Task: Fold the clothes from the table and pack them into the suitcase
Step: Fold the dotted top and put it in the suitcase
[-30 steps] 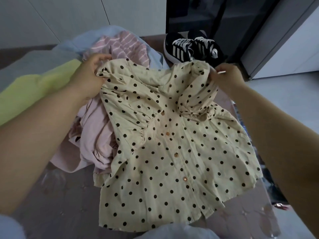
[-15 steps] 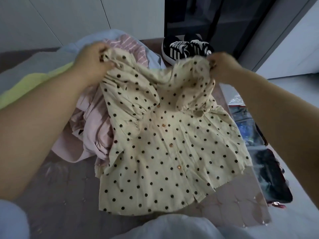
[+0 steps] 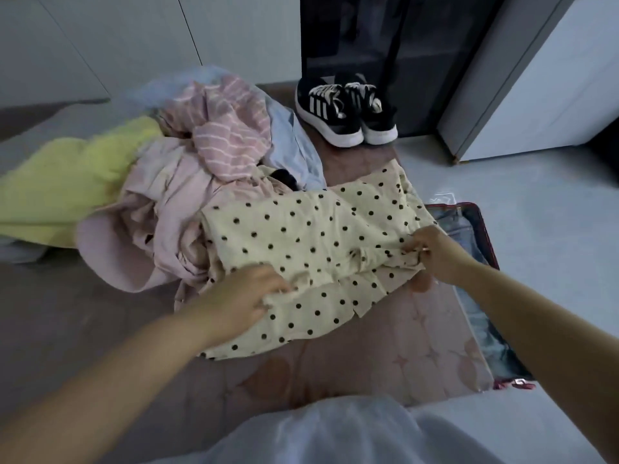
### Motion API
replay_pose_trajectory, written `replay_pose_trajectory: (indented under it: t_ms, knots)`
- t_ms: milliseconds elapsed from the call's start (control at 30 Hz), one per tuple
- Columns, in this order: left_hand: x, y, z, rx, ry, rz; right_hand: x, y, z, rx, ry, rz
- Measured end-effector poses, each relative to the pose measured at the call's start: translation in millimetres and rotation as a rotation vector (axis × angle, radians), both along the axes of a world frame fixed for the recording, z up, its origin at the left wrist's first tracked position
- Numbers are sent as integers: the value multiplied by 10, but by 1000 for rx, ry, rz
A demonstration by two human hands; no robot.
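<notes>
A cream polka-dot blouse (image 3: 311,236) lies on the table (image 3: 83,329), folded over on itself with its plain back upward. My left hand (image 3: 248,293) pinches its near left edge. My right hand (image 3: 432,252) pinches the bunched fabric at its near right edge. An open suitcase (image 3: 475,236) with a dark red rim sits on the floor to the right, below the table edge, partly hidden by my right arm.
A heap of clothes lies behind the blouse: a pale pink garment (image 3: 157,229), a pink striped one (image 3: 231,142), a light blue one (image 3: 294,145) and a yellow one (image 3: 67,182). Black sneakers (image 3: 345,108) stand at the table's far end.
Both hands have brought the blouse's top down toward me, folding it over so the buttoned front is now hidden. My view has tilted and the suitcase shows more.
</notes>
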State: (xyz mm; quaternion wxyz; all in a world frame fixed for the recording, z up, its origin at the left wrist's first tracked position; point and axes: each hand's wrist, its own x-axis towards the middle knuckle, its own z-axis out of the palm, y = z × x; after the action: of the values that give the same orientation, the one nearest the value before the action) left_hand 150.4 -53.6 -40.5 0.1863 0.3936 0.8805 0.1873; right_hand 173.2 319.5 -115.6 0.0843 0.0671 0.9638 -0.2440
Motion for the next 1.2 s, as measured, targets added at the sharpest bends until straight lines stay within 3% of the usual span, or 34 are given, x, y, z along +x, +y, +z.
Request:
replay_pose_trajectory:
  t_ms: [67, 200, 267, 367, 467, 500, 567, 600, 633, 733, 800, 900, 1000, 1200]
  knots:
    - [213, -53, -341, -83, 98, -177, 67, -58, 28, -57, 14, -60]
    - [445, -167, -532, -184, 209, -205, 82, -219, 185, -249, 35, -322]
    - [466, -175, -428, -187, 248, -296, 66, -286, 176, -329, -81, -515]
    - [439, -218, -302, -102, 254, -261, 22, -305, 194, -383, -155, -544]
    - [483, -198, -239, -196, 227, -244, 61, -283, 264, -336, -41, -484]
    - [519, -188, -232, -273, 225, -261, 112, -302, 276, -250, -24, -472]
    - [530, -225, -304, -404, 28, -236, 254, -399, 260, -10, -5, -411]
    - [503, -217, -262, -378, -76, -185, 329, -475, 241, 79, 36, -337]
    - [444, -208, -236, -298, -61, -155, 400, -568, 217, 125, 81, -235]
    - [74, -208, -108, 58, 369, 45, 513, -843, 139, 100, 60, 95]
    - [-208, -196, 50, 62, 485, 236, 520, -993, 123, 68, -75, 160]
    - [-541, -133, 286, -222, 304, 443, 489, -1209, 163, 184, -91, 170]
    - [-669, -126, 318, -478, 131, 433, 470, -1570, 264, 225, -62, 266]
    - [-690, -178, 436, -294, -55, 447, 563, -2530, 391, 5, -220, 550]
